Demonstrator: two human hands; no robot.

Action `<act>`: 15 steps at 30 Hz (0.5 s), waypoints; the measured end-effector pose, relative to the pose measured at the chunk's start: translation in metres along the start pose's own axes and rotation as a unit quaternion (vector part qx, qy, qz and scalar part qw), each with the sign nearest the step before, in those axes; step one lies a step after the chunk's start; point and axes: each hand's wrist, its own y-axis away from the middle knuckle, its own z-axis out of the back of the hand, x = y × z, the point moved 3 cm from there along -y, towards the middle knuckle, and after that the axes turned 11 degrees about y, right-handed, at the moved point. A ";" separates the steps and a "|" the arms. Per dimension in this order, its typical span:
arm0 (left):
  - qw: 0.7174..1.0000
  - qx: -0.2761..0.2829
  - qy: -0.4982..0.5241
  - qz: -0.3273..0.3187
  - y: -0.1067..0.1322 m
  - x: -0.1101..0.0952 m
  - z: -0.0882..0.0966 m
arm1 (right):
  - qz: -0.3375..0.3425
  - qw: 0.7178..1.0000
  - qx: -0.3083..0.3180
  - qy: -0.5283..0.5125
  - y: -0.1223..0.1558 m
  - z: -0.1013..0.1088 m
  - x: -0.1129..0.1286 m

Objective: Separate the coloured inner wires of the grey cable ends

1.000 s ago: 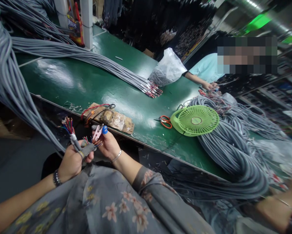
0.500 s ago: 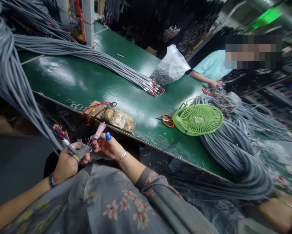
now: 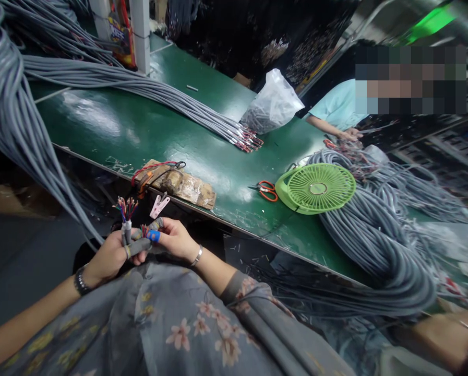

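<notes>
Below the table edge, my left hand (image 3: 110, 256) is closed around grey cables, whose stripped ends (image 3: 127, 211) fan out in several coloured wires above the fist. Grey wrapping covers its thumb. My right hand (image 3: 175, 239) is pinched on a small tuft of coloured wires (image 3: 144, 230) beside the left thumb. A blue wrap (image 3: 153, 236) is on its thumb, and grey wrapping covers a finger. Just above the hands, a pale pink clothespin (image 3: 159, 206) sits by the wrapped board (image 3: 182, 185) at the table edge. Long grey cables (image 3: 54, 167) run from the upper left to my left hand.
On the green table (image 3: 147, 130) lie a cable bundle (image 3: 171, 102), a plastic bag (image 3: 273, 104), orange-handled scissors (image 3: 267, 190) and a green fan (image 3: 318, 188). A large cable coil (image 3: 382, 245) hangs at the right. Across the table, a co-worker's hands (image 3: 351, 134) handle wires.
My right hand has brought its thumb down onto the wires, close against my left hand. The cable ends in my left hand have swung upright and slightly right. The co-worker's hands have shifted.
</notes>
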 end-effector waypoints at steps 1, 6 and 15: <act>1.000 -0.011 0.008 -0.005 0.000 0.001 0.000 | 0.001 1.000 -0.004 0.001 0.000 -0.001 0.002; 0.986 -0.137 0.088 -0.047 0.005 0.004 0.000 | 0.002 0.999 -0.038 -0.007 0.001 -0.001 0.005; 0.990 -0.089 0.110 -0.026 0.001 -0.002 -0.004 | -0.076 0.988 0.017 -0.130 -0.008 -0.007 -0.012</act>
